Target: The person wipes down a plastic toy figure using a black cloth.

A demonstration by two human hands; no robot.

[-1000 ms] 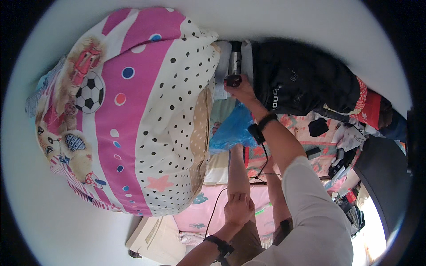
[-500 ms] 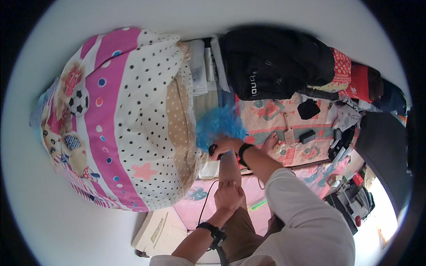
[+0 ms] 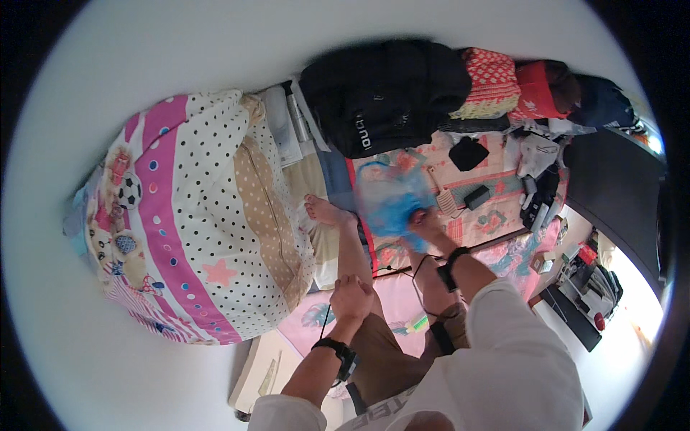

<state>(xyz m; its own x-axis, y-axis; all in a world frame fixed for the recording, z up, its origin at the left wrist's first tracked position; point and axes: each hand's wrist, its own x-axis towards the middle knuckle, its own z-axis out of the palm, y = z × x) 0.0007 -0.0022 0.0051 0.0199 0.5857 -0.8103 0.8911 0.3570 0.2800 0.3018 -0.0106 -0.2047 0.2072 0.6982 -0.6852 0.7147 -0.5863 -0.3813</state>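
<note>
My right hand (image 3: pixel 430 223) grips a blue, see-through thing (image 3: pixel 388 197), smeared by motion; its exact kind cannot be told, and its handle or held edge is hidden by my fingers. It hangs over the patterned pink mat in front of my right leg (image 3: pixel 429 280), hiding my right foot. My left hand (image 3: pixel 352 296) is closed around my left leg (image 3: pixel 357 251), just below the knee. The bare left foot (image 3: pixel 327 210) lies on a beige and dark-blue cloth. A black band sits on each wrist.
A polka-dot and purple quilt (image 3: pixel 215 208) is heaped at the left. Along the back lie a black bag (image 3: pixel 388 97) and red cloths (image 3: pixel 492 82). A comb (image 3: pixel 445 197), a small black box (image 3: pixel 477 197) and a black pouch (image 3: pixel 468 153) rest on the pink mat (image 3: pixel 496 187).
My right hand has swung right with the blue thing, from the left leg to the right leg. The left foot now shows. My left hand stays on the left leg, and the view has shifted.
</note>
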